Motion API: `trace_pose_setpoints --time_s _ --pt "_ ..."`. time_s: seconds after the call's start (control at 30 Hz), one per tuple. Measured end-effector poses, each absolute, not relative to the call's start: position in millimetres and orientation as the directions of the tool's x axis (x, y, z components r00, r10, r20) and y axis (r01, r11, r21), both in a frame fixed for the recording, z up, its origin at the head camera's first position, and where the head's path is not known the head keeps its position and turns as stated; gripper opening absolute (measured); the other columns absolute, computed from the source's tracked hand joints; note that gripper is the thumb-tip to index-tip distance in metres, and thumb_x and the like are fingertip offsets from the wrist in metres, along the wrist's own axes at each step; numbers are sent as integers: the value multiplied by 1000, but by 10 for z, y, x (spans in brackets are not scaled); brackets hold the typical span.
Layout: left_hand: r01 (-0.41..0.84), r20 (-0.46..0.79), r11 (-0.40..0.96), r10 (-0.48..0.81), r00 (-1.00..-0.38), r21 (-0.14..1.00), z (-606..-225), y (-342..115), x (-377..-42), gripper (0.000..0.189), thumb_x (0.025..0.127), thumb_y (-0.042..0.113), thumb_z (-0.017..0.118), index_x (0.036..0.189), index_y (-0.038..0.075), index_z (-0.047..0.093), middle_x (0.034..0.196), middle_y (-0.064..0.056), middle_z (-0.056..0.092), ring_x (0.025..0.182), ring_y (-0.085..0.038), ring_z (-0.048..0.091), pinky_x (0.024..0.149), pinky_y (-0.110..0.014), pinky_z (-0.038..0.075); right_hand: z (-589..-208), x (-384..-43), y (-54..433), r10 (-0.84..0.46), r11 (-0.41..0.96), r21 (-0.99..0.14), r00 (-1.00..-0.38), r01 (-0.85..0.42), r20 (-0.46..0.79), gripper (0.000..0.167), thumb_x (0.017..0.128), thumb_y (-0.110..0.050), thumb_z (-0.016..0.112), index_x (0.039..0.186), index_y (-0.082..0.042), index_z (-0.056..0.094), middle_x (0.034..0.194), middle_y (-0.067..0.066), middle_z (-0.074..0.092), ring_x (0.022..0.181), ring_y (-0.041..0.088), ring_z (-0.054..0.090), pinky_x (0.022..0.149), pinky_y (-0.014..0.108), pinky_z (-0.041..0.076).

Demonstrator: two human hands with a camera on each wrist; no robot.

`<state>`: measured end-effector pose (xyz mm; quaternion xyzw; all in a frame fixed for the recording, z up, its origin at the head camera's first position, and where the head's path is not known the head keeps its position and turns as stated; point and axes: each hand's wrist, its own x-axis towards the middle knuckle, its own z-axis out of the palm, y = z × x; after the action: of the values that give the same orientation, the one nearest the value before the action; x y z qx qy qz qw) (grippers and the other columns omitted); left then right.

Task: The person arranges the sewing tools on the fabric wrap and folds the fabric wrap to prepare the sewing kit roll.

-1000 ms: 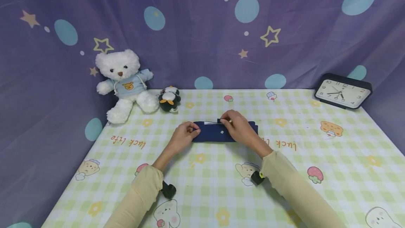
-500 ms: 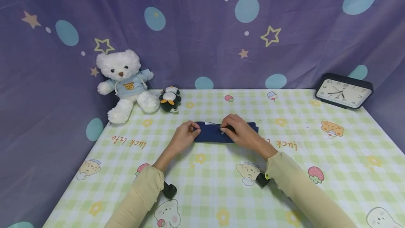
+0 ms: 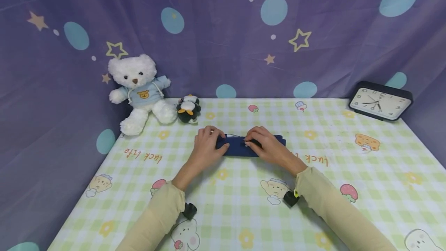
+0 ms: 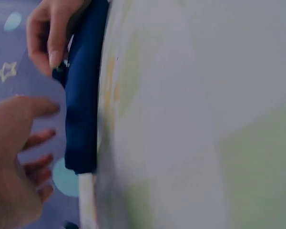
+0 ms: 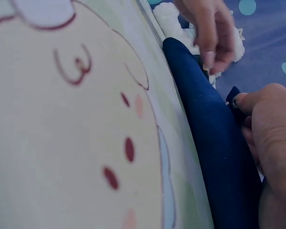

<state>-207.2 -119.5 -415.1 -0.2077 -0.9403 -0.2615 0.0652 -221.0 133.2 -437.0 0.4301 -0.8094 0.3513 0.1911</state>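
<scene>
A dark blue fabric pouch, folded long and narrow, lies mid-table in the head view. My right hand pinches its small snap tab between thumb and fingers; a metal stud shows by the thumb in the right wrist view. My left hand is at the pouch's left end. In the left wrist view, the fingers of that hand are spread and apart from the cloth. A thin pale strip shows at the pouch's back edge. The fingers of my right hand hide part of the tab.
A white teddy bear in a blue hoodie and a small penguin plush sit at the back left. A black-framed clock stands at the back right. A checked cloth covers the table, and a purple curtain hangs behind.
My right hand has brought the tab from the pouch's back edge forward over its front. My left hand has loosened its grip at the left end, its fingers spreading and shifting slightly right.
</scene>
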Motion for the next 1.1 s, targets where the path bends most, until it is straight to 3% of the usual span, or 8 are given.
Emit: trace_pose_setpoints --time_s 0.07,0.2,0.67,1.1 --pt "497 233 772 439 -868 397 -4132 -1128 -2048 35 96 38 75 119 13 66 133 -15 53 123 -39 43 99 -57 35 -4380 -2217 1330 -553 391 -401 -560 -828 617 8 96 1 72 103 -3 72 110 8 64 100 24 61 88 39 52" --pt "586 219 750 544 -810 308 -4138 -1001 -2039 48 94 46 76 127 13 64 133 -12 55 124 -35 46 99 -53 37 -4396 -2227 1334 -540 398 -402 -565 -825 624 9 96 3 71 103 -1 72 109 9 64 100 26 61 89 40 52" --pt "621 264 769 574 -775 152 -4178 -927 -2085 56 90 54 77 125 12 65 126 -7 61 115 -30 53 98 -50 41 -4390 -2222 1320 -522 416 -413 -585 -810 621 7 98 -1 69 99 -7 66 104 5 62 94 22 58 84 38 50" --pt "631 275 764 583 -764 133 -4188 -942 -2084 52 92 54 74 124 14 67 124 -6 63 113 -29 54 97 -48 41 -4367 -2164 1324 -579 389 -398 -556 -831 596 8 97 0 70 100 -7 66 107 5 61 95 22 55 85 38 48"
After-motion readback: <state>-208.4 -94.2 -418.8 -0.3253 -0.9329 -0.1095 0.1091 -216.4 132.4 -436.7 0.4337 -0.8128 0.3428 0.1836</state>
